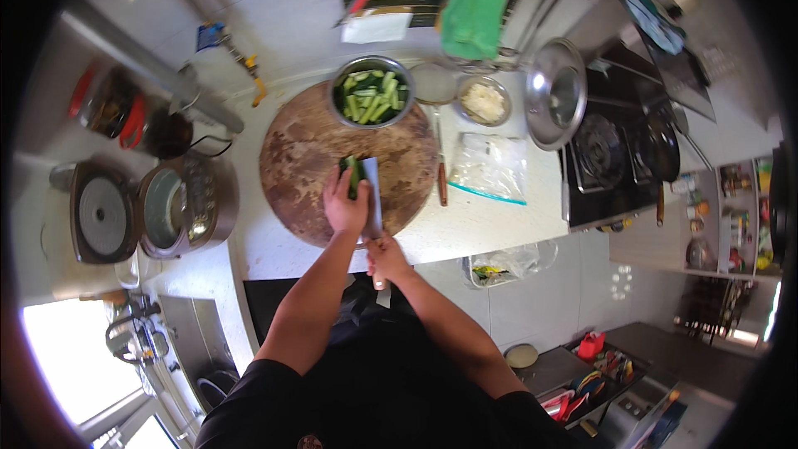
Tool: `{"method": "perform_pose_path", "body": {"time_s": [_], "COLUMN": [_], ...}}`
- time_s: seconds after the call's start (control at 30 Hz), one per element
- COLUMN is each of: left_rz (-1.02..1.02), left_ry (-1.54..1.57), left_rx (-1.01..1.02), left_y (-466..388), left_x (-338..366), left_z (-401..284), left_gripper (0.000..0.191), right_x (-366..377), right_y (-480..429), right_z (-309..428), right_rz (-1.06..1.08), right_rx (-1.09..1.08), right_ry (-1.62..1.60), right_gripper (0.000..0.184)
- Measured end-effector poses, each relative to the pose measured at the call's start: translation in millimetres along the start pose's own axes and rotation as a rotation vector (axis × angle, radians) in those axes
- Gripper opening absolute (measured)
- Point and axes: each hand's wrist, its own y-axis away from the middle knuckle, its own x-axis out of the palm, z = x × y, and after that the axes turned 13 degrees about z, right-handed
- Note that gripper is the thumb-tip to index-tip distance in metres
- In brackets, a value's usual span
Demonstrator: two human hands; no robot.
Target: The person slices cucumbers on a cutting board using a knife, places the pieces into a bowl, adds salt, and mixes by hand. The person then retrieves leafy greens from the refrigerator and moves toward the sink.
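Observation:
On a round wooden chopping board (299, 156), my left hand (346, 202) presses down on a piece of dark green cucumber (353, 169). Part of the cucumber is hidden under my fingers. My right hand (385, 257) grips the wooden handle of a kitchen knife (373, 190). Its broad blade stands on the board just right of the cucumber, close to my left fingertips. At the board's far edge rests a steel bowl (334, 113) full of cut green cucumber pieces (371, 96).
Right of the board lie a wooden-handled tool (442, 184), a zip bag (489, 165) and a bowl of pale chopped food (484, 103). A gas stove (614, 199) stands farther right. An open rice cooker (165, 209) is at the left. Below the counter edge is a lined bin (511, 268).

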Motion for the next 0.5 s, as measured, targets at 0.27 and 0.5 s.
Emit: {"method": "perform_pose_path", "body": {"time_s": [0.27,0.5], "left_rz": [0.182,0.607], "left_ry": [0.162,0.244], "left_rx": [0.075,0.438], "left_y": [40.9,113.6], "left_x": [-0.4,68.5], "left_z": [-24.1,-166.0], "left_gripper": [0.043,0.047], "right_x": [-12.2,-65.4], "right_y": [47.7,205.1], "right_z": [-7.1,-11.1], "right_rz": [0.094,-0.312], "right_rx": [-0.059,-0.177], "right_ry": [-0.107,-0.269], "right_gripper": [0.022,0.020]}}
